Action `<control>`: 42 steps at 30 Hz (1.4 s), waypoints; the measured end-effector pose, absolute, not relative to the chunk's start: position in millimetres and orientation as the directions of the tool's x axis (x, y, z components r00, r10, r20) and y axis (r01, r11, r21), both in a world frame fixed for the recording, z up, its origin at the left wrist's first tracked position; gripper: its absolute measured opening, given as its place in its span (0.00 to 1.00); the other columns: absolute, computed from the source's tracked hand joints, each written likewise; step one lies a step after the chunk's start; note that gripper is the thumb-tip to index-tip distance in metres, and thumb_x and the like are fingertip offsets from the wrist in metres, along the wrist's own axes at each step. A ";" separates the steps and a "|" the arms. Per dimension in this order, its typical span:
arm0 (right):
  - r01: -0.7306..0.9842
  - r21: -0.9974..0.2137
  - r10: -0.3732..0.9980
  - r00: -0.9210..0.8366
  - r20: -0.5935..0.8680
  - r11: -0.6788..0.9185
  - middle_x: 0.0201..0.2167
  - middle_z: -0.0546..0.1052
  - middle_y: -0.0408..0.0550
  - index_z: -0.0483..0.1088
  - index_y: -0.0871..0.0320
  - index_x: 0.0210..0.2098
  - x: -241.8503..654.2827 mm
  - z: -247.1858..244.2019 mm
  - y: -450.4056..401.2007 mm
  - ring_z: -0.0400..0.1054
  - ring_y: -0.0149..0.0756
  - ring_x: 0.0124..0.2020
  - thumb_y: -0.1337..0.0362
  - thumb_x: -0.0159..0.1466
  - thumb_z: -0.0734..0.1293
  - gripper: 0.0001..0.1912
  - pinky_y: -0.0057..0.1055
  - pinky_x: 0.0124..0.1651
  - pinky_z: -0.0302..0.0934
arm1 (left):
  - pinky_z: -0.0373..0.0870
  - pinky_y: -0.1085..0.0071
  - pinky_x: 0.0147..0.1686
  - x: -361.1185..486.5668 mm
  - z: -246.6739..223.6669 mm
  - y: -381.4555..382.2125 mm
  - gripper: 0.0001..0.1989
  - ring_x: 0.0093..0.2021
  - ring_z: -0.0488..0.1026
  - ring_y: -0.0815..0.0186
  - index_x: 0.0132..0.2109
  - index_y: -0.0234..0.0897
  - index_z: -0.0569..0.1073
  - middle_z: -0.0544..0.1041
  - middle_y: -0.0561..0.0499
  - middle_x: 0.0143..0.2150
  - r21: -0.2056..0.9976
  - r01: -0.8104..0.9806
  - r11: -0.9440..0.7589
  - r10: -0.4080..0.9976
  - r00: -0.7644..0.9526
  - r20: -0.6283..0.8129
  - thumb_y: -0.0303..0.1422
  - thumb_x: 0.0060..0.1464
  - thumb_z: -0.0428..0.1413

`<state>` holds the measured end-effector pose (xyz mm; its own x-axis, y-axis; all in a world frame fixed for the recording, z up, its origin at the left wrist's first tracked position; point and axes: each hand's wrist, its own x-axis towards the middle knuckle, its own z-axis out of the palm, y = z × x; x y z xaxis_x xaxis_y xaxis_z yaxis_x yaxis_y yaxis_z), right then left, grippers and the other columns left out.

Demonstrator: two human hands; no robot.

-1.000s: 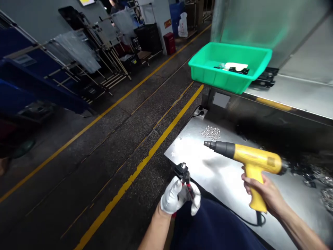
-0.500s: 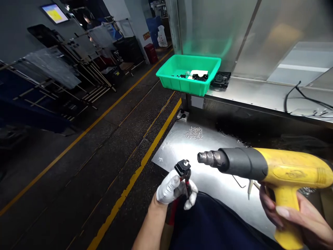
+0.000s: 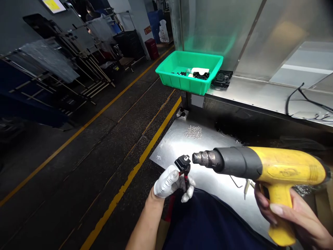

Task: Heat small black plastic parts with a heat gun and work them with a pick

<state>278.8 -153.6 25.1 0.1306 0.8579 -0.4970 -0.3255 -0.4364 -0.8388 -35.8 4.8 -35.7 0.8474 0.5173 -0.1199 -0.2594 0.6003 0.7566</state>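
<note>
My left hand [image 3: 169,184], in a white glove, is closed around red-handled pliers [image 3: 186,181]. At the jaws of the pliers sits a small black block [image 3: 180,161] with a shiny metal piece [image 3: 186,157] on its top. My bare right hand [image 3: 283,211] grips the handle of a yellow heat gun [image 3: 286,166]. The gun's stepped metal nozzle [image 3: 205,159] points left at the metal piece, a small gap away from it. Parts of the pliers are hidden by the gloved fingers.
A metal table [image 3: 169,149] carries a cluster of small shiny parts [image 3: 193,132] and a bent hex key [image 3: 236,182]. On the shelf above stand a green bin [image 3: 182,81] with black parts, another black part [image 3: 222,79] and glasses [image 3: 288,102]. A power socket [image 3: 182,114] is at the table's back corner.
The heat gun has shifted slightly left, bringing its nozzle closer to the black block. My left hand keeps its hold on the pliers; the view has tilted a little.
</note>
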 end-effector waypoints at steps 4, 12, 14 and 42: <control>-0.333 -0.844 0.864 0.137 -0.485 -0.421 0.29 0.72 0.47 0.77 0.51 0.33 281.8 18.4 -156.0 0.60 0.35 0.21 0.48 0.52 0.79 0.17 0.36 0.24 0.52 | 0.68 0.71 0.19 -37.9 -36.2 5.8 0.36 0.21 0.74 0.63 0.46 0.25 0.81 0.79 0.40 0.28 0.761 -0.263 0.593 0.515 0.851 -0.107 0.60 0.60 0.56; -0.245 -0.862 0.875 0.091 -0.475 -0.443 0.26 0.70 0.56 0.79 0.46 0.30 293.0 7.7 -158.4 0.61 0.44 0.18 0.48 0.52 0.75 0.11 0.46 0.20 0.52 | 0.68 0.71 0.19 -39.9 -33.7 8.9 0.36 0.21 0.74 0.64 0.46 0.26 0.81 0.79 0.41 0.28 0.780 -0.209 0.590 0.498 0.854 -0.148 0.60 0.59 0.57; -0.251 -0.860 0.873 0.092 -0.479 -0.445 0.26 0.70 0.57 0.79 0.46 0.30 292.1 8.7 -157.9 0.61 0.44 0.19 0.48 0.52 0.75 0.11 0.46 0.20 0.51 | 0.69 0.71 0.19 -40.7 -33.2 9.3 0.35 0.21 0.74 0.64 0.46 0.26 0.81 0.79 0.42 0.29 0.787 -0.215 0.579 0.499 0.856 -0.134 0.59 0.60 0.57; -0.267 -0.878 0.910 0.011 -0.415 -0.397 0.31 0.71 0.46 0.75 0.53 0.36 294.5 2.3 -167.4 0.63 0.35 0.22 0.51 0.57 0.74 0.14 0.34 0.25 0.54 | 0.72 0.72 0.21 -46.4 -29.0 11.4 0.35 0.22 0.75 0.64 0.44 0.25 0.80 0.79 0.40 0.29 0.820 -0.198 0.537 0.539 0.828 -0.154 0.60 0.59 0.57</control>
